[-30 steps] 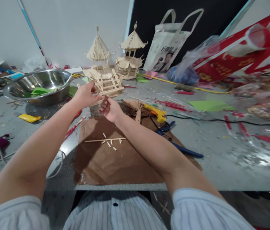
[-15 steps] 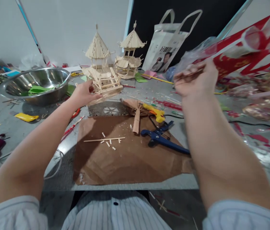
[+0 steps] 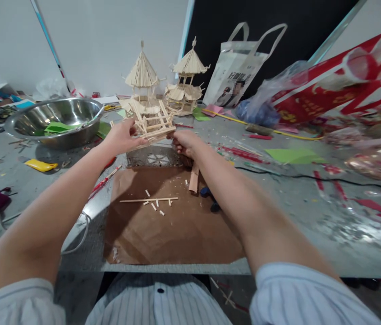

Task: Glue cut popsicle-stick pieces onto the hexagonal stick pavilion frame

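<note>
A wooden stick frame (image 3: 155, 127) is held just above the table, in front of two stick pavilions. My left hand (image 3: 122, 136) is closed on its left end, thumb along the near edge. At the frame's right end is my right hand (image 3: 185, 143), with fingers curled against the near corner. The taller-looking pavilion (image 3: 142, 74) stands right behind the frame, and the other pavilion (image 3: 185, 90) is a little to the right. Below, a long thin stick (image 3: 148, 199) and several short cut pieces (image 3: 154, 206) lie on a brown paper sheet (image 3: 163, 239).
To the left stand a steel basin (image 3: 85, 133) and a yellow utility knife (image 3: 41, 165). My right forearm covers most of a blue-handled tool (image 3: 207, 192). A white tote bag (image 3: 231, 67) and a red bag (image 3: 328, 85) stand at the back right. A black cord (image 3: 295, 175) crosses the right side.
My right hand has swung left and down from beside the red bag to the right end of the stick frame. My left hand keeps its hold on the frame.
</note>
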`<state>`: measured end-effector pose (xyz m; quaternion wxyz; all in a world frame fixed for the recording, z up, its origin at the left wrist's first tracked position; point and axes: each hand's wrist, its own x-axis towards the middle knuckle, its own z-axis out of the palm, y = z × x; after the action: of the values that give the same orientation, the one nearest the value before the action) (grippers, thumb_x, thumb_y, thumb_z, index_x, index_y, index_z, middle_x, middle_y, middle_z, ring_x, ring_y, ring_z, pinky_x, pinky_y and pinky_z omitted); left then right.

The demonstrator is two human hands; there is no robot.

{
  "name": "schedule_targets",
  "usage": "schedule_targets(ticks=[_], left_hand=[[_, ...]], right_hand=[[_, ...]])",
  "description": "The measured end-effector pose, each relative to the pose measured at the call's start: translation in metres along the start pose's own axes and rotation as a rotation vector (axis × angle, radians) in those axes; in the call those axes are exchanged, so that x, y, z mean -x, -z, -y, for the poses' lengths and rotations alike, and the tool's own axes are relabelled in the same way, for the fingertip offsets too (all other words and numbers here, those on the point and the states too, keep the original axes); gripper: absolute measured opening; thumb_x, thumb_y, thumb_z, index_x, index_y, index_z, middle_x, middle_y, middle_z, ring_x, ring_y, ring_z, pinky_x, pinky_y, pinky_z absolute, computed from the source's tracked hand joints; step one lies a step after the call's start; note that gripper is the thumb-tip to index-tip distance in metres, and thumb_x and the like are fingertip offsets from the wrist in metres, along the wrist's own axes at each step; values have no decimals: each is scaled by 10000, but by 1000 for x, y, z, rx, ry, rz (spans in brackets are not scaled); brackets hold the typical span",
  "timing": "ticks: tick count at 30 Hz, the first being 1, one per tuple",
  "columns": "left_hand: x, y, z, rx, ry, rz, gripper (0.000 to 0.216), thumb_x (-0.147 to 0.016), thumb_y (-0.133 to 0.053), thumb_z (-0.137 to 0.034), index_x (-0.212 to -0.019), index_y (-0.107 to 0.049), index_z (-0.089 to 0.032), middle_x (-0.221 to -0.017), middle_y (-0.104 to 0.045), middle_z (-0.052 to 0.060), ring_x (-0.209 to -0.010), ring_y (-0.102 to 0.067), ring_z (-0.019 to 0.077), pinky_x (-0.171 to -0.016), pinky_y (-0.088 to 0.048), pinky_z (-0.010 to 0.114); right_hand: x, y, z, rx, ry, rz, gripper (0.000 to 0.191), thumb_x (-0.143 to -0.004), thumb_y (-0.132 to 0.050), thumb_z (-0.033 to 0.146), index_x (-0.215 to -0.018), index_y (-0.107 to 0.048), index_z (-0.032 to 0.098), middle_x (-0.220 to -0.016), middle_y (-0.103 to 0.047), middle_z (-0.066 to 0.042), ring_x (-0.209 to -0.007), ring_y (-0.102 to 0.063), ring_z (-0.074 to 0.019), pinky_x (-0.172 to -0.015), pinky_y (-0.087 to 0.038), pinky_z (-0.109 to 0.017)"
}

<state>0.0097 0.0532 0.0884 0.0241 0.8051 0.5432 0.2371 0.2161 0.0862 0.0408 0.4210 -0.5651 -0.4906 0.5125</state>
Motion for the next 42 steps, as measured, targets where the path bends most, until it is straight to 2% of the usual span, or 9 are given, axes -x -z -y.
schedule_targets(ticks=[4, 11, 14, 20, 25, 31, 36, 40, 42], left_hand=[[0, 1, 0, 20, 13, 26, 470, -629, -639, -438, -980, -538, -142, -791, -562, 39, -743, -545, 166, -711, -428, 300], [-8, 4, -5, 9, 51, 78, 448, -617, -645, -450, -916, -531, -137, -764, -531, 31, -746, -518, 164, -692, -404, 292], [-13, 4, -10, -13, 52, 58, 426, -613, -642, -454, -884, -527, -147, -759, -524, 30, -753, -515, 174, -688, -399, 289], [-19, 4, -20, -94, 97, 46, 393, -626, -623, -465, -853, -526, -159, -769, -532, 32, -783, -524, 193, -689, -398, 284], [-17, -3, -29, -96, 97, 19, 436, -623, -629, -474, -895, -533, -146, -805, -556, 55, -830, -537, 222, -704, -411, 294], [-9, -15, -34, -66, 11, 5, 428, -636, -638, -426, -940, -538, -141, -834, -592, 71, -869, -549, 241, -747, -423, 320], [2, -18, -32, -85, 16, 9, 400, -661, -631, -426, -920, -550, -132, -810, -604, 84, -813, -574, 231, -714, -426, 322], [17, -26, -18, -115, -55, 9, 410, -677, -611, -437, -954, -549, -140, -854, -609, 72, -839, -574, 228, -742, -422, 320], [26, -33, -9, -154, -144, -6, 385, -680, -613, -417, -946, -558, -144, -888, -611, 80, -869, -571, 238, -772, -418, 334]], right_hand=[[13, 4, 6, 30, 65, 0, 157, -726, -518, 224, -588, -452, 188, -357, -237, 95, -307, -184, -41, -355, -133, -202], [107, 34, 48, -394, 421, 230, 403, -816, -456, 401, -507, -285, 207, -359, -187, 88, -307, -192, -49, -342, -201, -198], [123, 30, 53, -423, 465, 223, 370, -838, -440, 424, -549, -352, 211, -375, -207, 94, -311, -223, -48, -352, -232, -190], [80, -53, -5, -110, -4, 332, 181, -769, -601, 269, -675, -478, 175, -345, -334, 111, -276, -240, -39, -301, -189, -185], [56, -116, -23, -151, -51, 366, 290, -831, -476, 201, -565, -363, 188, -299, -287, 109, -259, -217, -35, -303, -177, -173], [46, -138, -14, -350, -64, 303, 260, -812, -362, 103, -575, -307, 193, -321, -256, 119, -272, -167, -25, -322, -174, -153], [65, -121, -23, -312, -58, 309, 239, -805, -442, 133, -579, -386, 186, -319, -278, 115, -265, -189, -32, -311, -183, -175], [99, -68, -26, -57, -43, 483, 188, -797, -534, 206, -620, -494, 156, -316, -318, 106, -259, -260, -37, -297, -217, -172], [111, -33, -24, 56, -25, 449, 178, -771, -581, 248, -635, -524, 149, -328, -338, 101, -269, -269, -25, -294, -197, -153]])
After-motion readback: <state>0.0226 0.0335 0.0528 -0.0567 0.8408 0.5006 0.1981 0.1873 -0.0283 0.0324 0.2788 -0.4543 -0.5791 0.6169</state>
